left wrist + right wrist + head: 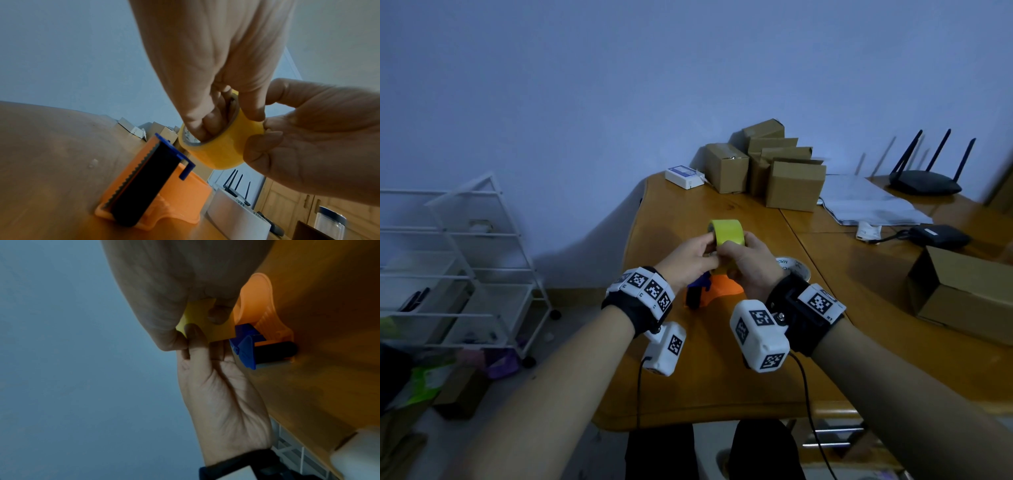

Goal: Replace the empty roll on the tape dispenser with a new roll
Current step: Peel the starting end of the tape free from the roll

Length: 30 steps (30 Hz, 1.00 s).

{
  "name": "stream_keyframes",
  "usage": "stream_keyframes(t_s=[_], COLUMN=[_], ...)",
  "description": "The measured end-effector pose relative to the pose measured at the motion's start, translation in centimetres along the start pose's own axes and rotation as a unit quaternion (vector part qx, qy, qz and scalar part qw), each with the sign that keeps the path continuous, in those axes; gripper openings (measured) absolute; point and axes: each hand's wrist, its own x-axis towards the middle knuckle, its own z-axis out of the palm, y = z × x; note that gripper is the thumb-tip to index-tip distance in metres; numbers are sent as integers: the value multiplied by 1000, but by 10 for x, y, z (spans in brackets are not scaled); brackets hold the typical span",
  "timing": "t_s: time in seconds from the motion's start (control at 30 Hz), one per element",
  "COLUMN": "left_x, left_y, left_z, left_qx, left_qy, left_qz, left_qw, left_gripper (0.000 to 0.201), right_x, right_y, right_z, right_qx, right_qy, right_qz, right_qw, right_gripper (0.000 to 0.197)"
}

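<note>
cardboard boxes (pixel 774 168), router (pixel 924 181), white cart (pixel 465 260)

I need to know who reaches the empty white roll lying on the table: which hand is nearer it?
Right. The right hand hovers just beside the empty roll; the left hand is farther off.

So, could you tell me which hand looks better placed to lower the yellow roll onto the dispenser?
Probably the left hand: its fingers are hooked through the core of the yellow roll, directly above the orange dispenser. The right hand only pinches the outer surface.
</note>
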Motion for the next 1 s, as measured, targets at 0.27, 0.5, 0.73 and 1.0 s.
stream_keyframes(t_s=[0.27, 0.5, 0.73, 1.0], left_x=[-2, -6, -5, -4], left_y=[1, 1, 0, -1], left_z=[2, 2, 0, 2], left_qx=[-15, -24, -4, 0], left_qy=[2, 0, -1, 2], left_qz=[-2, -12, -11, -9], left_qw=[1000, 1000, 1000, 1000], left_gripper=[48, 50, 45, 45], right_x=[-1, -6, -4, -7], right_y=[-1, 1, 0, 0], right_z=[-1, -2, -1, -4], right_qx=[3, 8, 9, 2], right_qy=[-2, -13, -5, -13], right_qz=[-3, -5, 4, -8], right_qw=[1000, 1000, 1000, 1000], right_gripper=[27, 18, 20, 23])
